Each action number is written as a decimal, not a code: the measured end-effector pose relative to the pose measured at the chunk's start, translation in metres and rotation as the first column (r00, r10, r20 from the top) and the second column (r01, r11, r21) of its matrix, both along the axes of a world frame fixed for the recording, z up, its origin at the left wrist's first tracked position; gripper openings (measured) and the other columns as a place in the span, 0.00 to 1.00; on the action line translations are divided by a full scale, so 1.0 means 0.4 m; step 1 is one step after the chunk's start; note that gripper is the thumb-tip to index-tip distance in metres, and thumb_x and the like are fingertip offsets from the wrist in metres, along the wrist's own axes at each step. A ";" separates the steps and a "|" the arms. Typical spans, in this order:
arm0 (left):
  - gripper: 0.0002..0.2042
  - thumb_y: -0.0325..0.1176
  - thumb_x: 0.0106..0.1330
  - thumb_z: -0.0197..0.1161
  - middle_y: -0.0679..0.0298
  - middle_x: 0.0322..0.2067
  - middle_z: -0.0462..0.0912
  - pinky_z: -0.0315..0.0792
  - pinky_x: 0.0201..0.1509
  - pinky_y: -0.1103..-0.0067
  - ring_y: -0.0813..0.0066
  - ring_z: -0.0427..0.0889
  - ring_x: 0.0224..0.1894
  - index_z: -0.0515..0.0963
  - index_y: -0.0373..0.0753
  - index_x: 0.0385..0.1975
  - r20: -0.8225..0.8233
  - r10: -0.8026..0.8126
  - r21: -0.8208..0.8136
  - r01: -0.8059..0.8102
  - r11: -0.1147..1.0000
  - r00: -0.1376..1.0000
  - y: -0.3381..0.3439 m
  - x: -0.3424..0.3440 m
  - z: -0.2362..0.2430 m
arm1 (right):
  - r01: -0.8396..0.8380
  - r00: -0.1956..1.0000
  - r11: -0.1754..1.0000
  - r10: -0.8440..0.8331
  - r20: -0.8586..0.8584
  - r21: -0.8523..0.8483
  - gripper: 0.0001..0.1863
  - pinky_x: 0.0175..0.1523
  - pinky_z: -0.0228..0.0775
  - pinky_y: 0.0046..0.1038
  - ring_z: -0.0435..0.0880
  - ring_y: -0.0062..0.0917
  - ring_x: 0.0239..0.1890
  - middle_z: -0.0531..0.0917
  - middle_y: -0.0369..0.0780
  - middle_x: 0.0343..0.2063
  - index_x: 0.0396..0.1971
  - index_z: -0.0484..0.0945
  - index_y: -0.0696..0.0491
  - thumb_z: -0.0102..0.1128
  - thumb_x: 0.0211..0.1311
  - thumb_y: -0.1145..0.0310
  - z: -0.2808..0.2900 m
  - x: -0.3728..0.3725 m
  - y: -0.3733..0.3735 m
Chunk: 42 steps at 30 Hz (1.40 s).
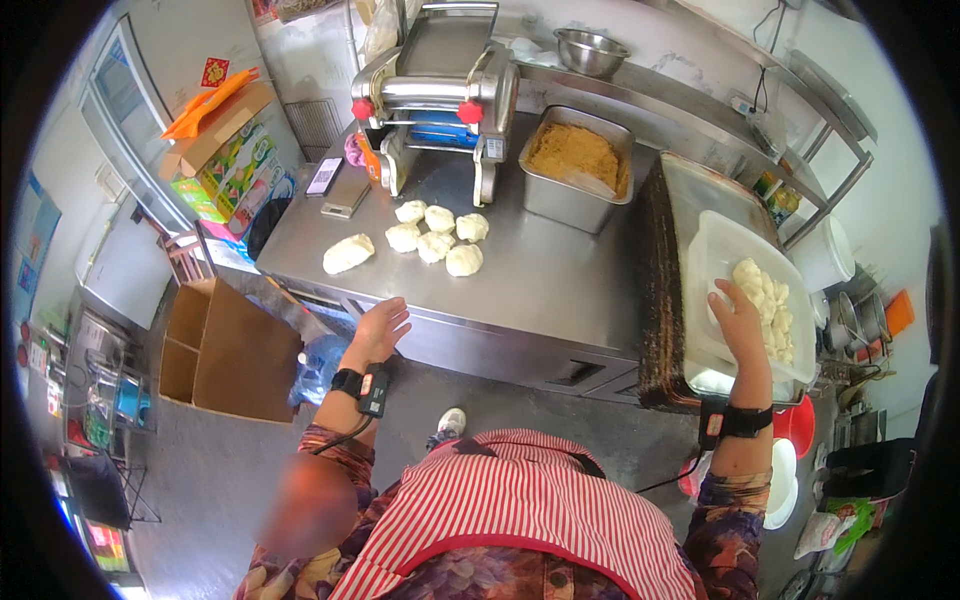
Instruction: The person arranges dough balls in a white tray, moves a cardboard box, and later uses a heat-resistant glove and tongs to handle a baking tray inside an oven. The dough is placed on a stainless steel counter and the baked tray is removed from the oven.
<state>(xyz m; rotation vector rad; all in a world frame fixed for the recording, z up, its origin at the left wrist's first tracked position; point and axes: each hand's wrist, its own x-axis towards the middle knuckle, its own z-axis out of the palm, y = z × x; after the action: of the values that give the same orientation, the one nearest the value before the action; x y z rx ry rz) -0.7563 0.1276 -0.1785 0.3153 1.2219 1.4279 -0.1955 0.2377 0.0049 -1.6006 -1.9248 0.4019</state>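
Observation:
My left hand point(382, 328) is open, fingers apart and empty, at the front edge of the steel worktop point(550, 300). Several pale dough lumps point(436, 247) and a longer dough piece point(348, 255) lie beyond it, below a roller machine point(435, 90) with red knobs. My right hand point(737, 322) is open over a translucent white tub point(715, 240), its fingers beside a heap of dough pieces point(770, 295). The tub rests on stacked dark-rimmed metal trays point(660, 230).
Back right stands a steel pan of yellow crumbly filling point(570, 155), below a shelf with a bowl point(590, 52). A phone point(323, 178) and scale point(343, 200) lie left of the machine. A cardboard box point(230, 360) stands on the floor at left, buckets point(792, 425) at right.

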 end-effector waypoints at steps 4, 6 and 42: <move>0.23 0.39 0.61 0.60 0.59 0.53 0.71 0.60 0.62 0.66 0.64 0.67 0.57 0.69 0.39 0.56 -0.124 -0.050 0.023 0.053 0.998 0.991 0.136 -0.103 0.019 | 0.126 0.991 0.991 -0.127 0.031 0.043 0.25 0.59 0.64 0.33 0.76 0.38 0.55 0.79 0.50 0.48 0.54 0.72 0.55 0.58 0.60 0.57 -0.048 -0.082 0.026; 0.23 0.40 0.62 0.58 0.62 0.55 0.71 0.61 0.61 0.66 0.65 0.67 0.57 0.69 0.38 0.56 -0.324 -0.086 -0.021 0.083 0.996 0.942 0.215 -0.153 0.026 | 0.236 0.961 0.970 -0.242 0.137 0.061 0.27 0.59 0.64 0.33 0.76 0.38 0.55 0.79 0.49 0.49 0.56 0.71 0.56 0.58 0.60 0.57 -0.063 -0.089 0.031; 0.22 0.42 0.62 0.56 0.52 0.53 0.72 0.66 0.58 0.64 0.52 0.70 0.56 0.71 0.48 0.57 -0.940 -0.341 -0.338 0.096 0.936 0.019 0.706 -0.296 -0.074 | 0.458 0.876 0.886 -0.438 0.202 -0.067 0.24 0.39 0.68 0.32 0.79 0.33 0.30 0.79 0.49 0.24 0.37 0.78 0.60 0.53 0.63 0.49 -0.054 -0.116 0.048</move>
<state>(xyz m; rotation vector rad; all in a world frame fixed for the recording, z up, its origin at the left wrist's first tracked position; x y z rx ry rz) -0.8748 0.4099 -0.2081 1.5468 2.2861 0.5832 -0.2421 0.2569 -0.0166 -2.1555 -1.5998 0.1743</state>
